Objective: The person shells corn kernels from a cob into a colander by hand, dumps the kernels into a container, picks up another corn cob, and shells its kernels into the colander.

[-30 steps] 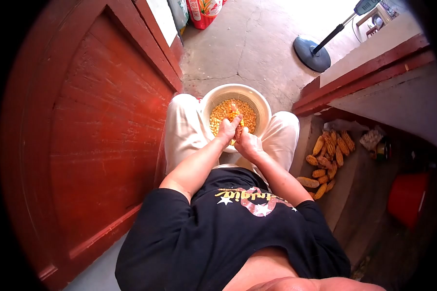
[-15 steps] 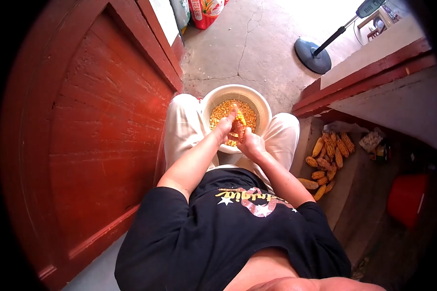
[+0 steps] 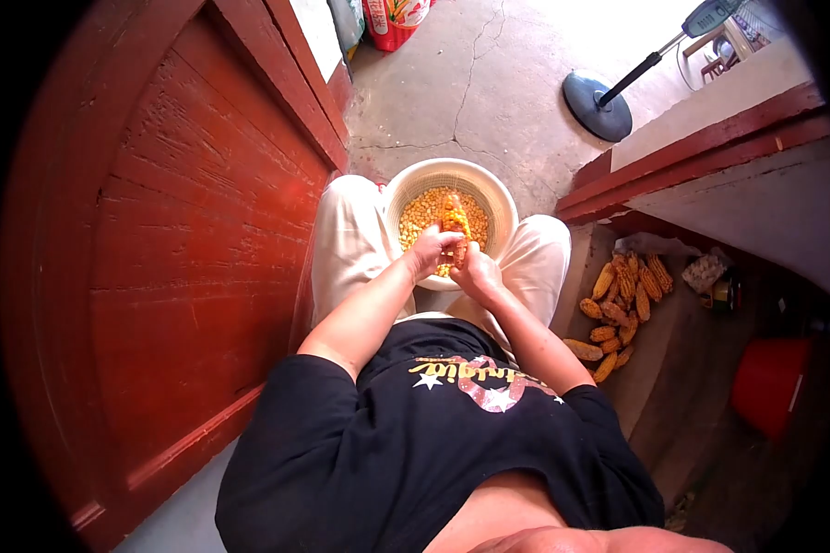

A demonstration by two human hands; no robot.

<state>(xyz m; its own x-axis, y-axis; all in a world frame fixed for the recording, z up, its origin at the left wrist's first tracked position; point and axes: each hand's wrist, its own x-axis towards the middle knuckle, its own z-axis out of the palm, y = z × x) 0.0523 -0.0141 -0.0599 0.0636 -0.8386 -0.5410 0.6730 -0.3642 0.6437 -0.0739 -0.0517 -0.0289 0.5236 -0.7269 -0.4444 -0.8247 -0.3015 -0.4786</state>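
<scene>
A corn cob (image 3: 454,214) points away from me above a white basket (image 3: 504,198) between my knees. Its far part carries yellow kernels, while the near part looks reddish and stripped. My left hand (image 3: 429,251) is closed against the cob's left side, the thumb lying across it. Around the near end, my right hand (image 3: 477,275) is wrapped in a closed grip. Loose corn kernels (image 3: 419,217) cover the basket's bottom. My fingers hide part of the cob.
Several corn cobs (image 3: 629,300) lie piled on the floor to my right, near a red bucket (image 3: 771,387). A red wooden door (image 3: 184,249) stands close on my left. Ahead are a fan base (image 3: 597,106) and a red bag (image 3: 392,26).
My left thumb has drawn back along the cob towards me, uncovering more of the cob's far end. My right hand has kept its grip in nearly the same place.
</scene>
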